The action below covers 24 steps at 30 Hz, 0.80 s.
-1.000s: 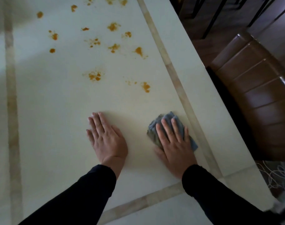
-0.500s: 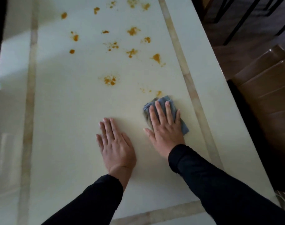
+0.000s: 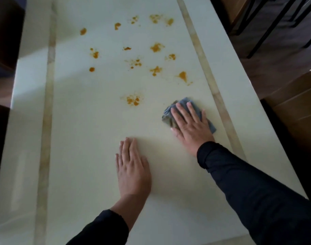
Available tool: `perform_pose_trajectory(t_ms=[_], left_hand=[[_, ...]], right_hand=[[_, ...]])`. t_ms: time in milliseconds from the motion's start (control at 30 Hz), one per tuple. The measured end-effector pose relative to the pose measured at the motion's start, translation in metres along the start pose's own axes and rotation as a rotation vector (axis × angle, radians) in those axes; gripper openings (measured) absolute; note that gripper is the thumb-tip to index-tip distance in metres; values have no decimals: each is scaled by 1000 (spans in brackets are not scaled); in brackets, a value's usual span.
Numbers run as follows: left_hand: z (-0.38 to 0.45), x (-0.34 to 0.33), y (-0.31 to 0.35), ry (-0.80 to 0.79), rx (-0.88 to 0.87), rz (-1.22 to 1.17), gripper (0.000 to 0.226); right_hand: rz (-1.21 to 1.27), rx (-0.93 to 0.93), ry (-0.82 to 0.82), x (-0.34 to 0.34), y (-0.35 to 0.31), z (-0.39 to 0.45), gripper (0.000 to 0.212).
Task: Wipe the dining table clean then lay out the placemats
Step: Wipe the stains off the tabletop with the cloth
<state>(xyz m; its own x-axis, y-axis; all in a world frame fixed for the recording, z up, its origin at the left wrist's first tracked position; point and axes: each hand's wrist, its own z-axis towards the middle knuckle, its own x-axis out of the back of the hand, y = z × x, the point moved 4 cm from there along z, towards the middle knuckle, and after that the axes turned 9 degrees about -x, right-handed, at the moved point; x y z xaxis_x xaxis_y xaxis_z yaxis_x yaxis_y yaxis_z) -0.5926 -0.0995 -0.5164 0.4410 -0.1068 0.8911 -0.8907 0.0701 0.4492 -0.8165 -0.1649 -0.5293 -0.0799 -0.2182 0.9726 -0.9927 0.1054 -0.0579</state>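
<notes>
- The left hand [image 3: 132,171] lay flat on the table [image 3: 83,156] nearest the person, fingers straight and together, holding nothing; a black sleeve [image 3: 101,228] covered the forearm.
- Bare pale tabletop stretched to the left of that hand as far as the tan strip [image 3: 45,138] set into the surface, with a further pale margin between the strip and the table's left edge.
- The right hand [image 3: 191,126] pressed flat on a blue cloth [image 3: 184,101], fingers straight and slightly spread over it, not curled around it; the cloth showed beyond the fingertips and at both sides of the hand.
- The cloth sat just inside the right-hand tan strip [image 3: 220,103], near it but not touching; beyond that strip a pale margin ran to the table's right edge, and past the edge was a brown seat [image 3: 292,106].
- The closest orange stain [image 3: 133,100] lay to the left of the cloth, apart from it, with clean surface between.
- Farther off, scattered orange stains [image 3: 156,47] covered the middle of the table between the two strips.
- Compared with half a second before, the small orange mark beside the cloth's far edge was gone, and the cloth lay nearer the right strip; the left hand was flat in both.
</notes>
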Motion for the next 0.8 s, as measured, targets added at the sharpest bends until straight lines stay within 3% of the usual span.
perform_pose_trajectory(t_ms=[167,333,467,700,800], left_hand=[[59,36,-67,146,94,-20,51],[85,41,-85,229,132,30,51],[83,34,-83,236,135,69,53],[84,35,-80,223,167,79,54],[83,34,-80,214,173,71,55]], right_hand=[[88,-140,3,2,-18,0,71],[8,62,6,-12,-62,-49,74],[-4,126,0,-4,-53,-23,72],[92,-253,28,15,-64,72,79],[80,-224,13,13,-81,63,82]])
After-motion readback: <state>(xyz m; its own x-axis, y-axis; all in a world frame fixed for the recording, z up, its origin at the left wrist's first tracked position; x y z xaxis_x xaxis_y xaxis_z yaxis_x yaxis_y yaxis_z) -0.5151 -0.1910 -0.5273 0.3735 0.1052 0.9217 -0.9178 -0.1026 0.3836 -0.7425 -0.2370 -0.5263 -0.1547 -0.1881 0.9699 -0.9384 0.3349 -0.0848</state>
